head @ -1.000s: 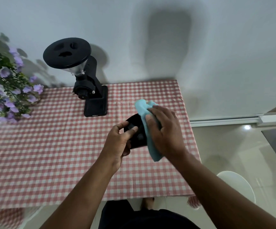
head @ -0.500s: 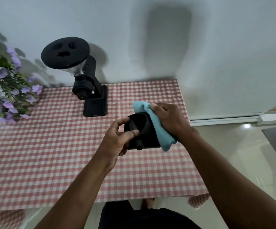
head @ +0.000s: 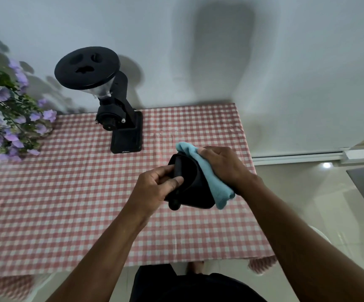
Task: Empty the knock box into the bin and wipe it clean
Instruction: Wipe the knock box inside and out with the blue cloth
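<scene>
A black knock box (head: 193, 188) is held tilted above the right part of the checked table. My left hand (head: 155, 188) grips its left side, thumb over the black knock bar. My right hand (head: 225, 166) presses a light blue cloth (head: 211, 179) against the box's right outer side; the cloth drapes down past the box's lower corner. The inside of the box is mostly hidden by my left hand. No bin is in view.
A black coffee grinder (head: 115, 110) stands at the back of the table (head: 67, 203) covered in a red-and-white checked cloth. Purple flowers (head: 9, 118) sit at the far left. A white wall is behind; tiled floor and a white round object (head: 320, 234) lie to the right.
My right hand with the cloth has slid from over the box's front to its right side. The box has turned a little in my left hand.
</scene>
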{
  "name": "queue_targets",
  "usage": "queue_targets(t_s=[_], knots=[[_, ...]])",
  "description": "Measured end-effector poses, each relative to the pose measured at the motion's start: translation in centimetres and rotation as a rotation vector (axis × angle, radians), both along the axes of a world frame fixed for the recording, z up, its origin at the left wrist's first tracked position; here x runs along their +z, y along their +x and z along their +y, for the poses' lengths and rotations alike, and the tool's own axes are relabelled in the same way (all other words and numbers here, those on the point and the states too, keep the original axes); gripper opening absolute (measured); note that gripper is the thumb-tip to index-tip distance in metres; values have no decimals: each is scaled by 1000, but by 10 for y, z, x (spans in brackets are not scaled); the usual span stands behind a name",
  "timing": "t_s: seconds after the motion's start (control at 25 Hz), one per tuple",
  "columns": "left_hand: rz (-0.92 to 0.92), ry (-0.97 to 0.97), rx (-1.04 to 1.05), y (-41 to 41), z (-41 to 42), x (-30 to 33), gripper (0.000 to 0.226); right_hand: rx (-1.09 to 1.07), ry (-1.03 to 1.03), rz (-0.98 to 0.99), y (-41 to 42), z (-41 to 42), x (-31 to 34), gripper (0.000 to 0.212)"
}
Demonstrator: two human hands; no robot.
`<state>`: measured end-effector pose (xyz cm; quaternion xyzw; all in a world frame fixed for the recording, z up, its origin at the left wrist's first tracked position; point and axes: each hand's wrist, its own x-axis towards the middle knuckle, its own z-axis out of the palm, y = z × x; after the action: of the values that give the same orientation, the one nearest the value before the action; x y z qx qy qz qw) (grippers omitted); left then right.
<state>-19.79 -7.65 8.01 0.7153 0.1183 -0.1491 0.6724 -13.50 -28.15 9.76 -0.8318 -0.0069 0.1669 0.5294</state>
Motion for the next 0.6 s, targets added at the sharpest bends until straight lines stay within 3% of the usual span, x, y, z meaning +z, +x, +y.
queue_targets(t_s=[0.04,0.12,0.28,0.36,0.44,0.6], knots=[[-15,1,14,1,-3,-1,28,3,52,102,9,-3,3,45],[-39,21,80,4,-9,-4,27,-23,10,69,15,1,6,44],[-48,31,189,11,-7,-8,27,-125,-167,-400,-25,24,-15,34],[-64,74,146,8,-2,-9,29,-101,-186,-485,-43,28,-24,41],[-96,111,43,1,2,-10,37,-77,-177,-399,-35,22,-25,36],[-173,118,-132,-8,1,-8,46,38,-62,112,12,-2,-2,51]])
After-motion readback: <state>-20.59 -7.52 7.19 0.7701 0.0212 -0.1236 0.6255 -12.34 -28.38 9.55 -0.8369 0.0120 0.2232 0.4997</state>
